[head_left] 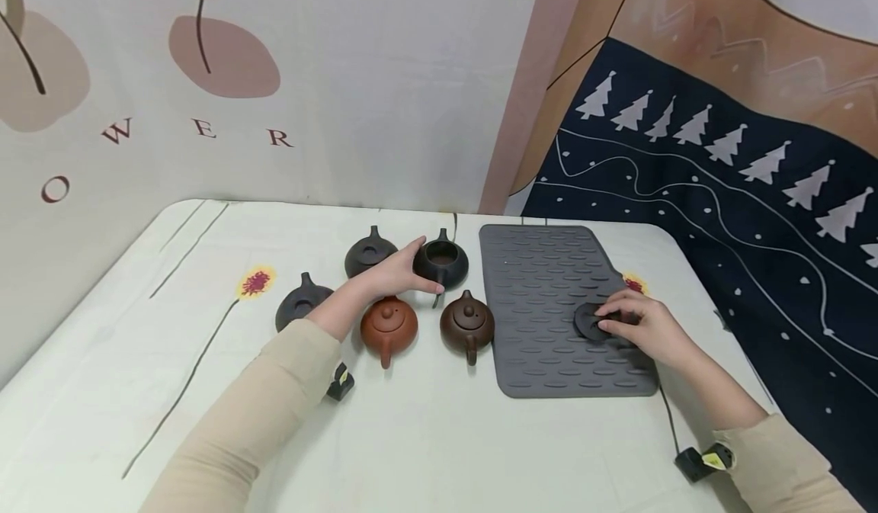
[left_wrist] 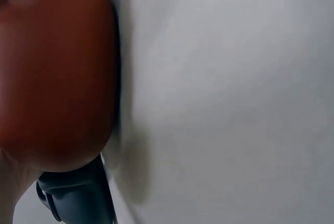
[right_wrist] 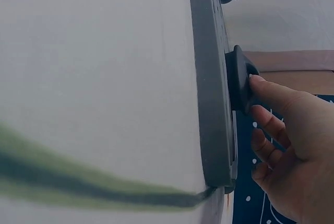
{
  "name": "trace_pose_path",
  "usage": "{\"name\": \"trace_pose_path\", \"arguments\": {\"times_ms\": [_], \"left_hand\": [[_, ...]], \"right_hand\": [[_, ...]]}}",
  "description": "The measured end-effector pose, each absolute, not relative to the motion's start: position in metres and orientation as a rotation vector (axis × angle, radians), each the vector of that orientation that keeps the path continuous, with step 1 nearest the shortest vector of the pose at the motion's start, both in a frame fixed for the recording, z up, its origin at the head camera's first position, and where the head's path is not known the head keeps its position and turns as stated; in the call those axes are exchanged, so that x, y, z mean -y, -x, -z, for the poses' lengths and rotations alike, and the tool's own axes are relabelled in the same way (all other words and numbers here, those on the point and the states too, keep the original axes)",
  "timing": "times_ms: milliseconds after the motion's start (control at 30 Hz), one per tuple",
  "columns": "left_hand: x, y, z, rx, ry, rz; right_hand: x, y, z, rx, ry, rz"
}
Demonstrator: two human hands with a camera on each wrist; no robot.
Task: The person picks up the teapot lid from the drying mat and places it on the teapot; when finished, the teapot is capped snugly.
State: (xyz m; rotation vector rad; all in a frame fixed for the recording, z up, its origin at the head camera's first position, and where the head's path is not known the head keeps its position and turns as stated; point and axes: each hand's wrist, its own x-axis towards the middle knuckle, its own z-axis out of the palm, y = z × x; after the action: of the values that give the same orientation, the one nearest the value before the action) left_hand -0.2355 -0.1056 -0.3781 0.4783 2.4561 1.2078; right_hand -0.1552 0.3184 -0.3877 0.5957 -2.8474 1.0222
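Note:
At the back of the table my left hand (head_left: 400, 269) grips a lidless black teapot (head_left: 458, 271). The fingers reach along its far left side and the thumb lies across the front, by the handle. The pot's round mouth is uncovered. On the grey ridged mat (head_left: 542, 299) to the right, my right hand (head_left: 645, 322) pinches the knob of a black teapot lid (right_wrist: 240, 80) between thumb and fingers. The lid stands close against the mat's top. A reddish clay teapot (left_wrist: 57, 78) fills much of the left wrist view, below my left forearm in the head view.
A dark brown teapot (head_left: 467, 321) stands between the reddish one and the mat. Two more black teapots, one at the back (head_left: 369, 252) and one at the left (head_left: 302, 299), flank my left forearm. A patterned cloth wall (head_left: 384, 117) rises behind the table.

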Motion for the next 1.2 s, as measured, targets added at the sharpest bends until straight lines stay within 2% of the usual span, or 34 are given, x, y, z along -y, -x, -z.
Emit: {"name": "trace_pose_path", "arguments": {"times_ms": [600, 1200], "left_hand": [[0.104, 0.233, 0.380, -2.479, -0.446, -1.222], [0.105, 0.232, 0.380, -2.470, -0.458, -1.230]], "right_hand": [[-0.307, 0.157, 0.372, 2.810, -0.582, -0.938], [-0.260, 0.172, 0.338, 2.757, -0.633, -1.011]]}}
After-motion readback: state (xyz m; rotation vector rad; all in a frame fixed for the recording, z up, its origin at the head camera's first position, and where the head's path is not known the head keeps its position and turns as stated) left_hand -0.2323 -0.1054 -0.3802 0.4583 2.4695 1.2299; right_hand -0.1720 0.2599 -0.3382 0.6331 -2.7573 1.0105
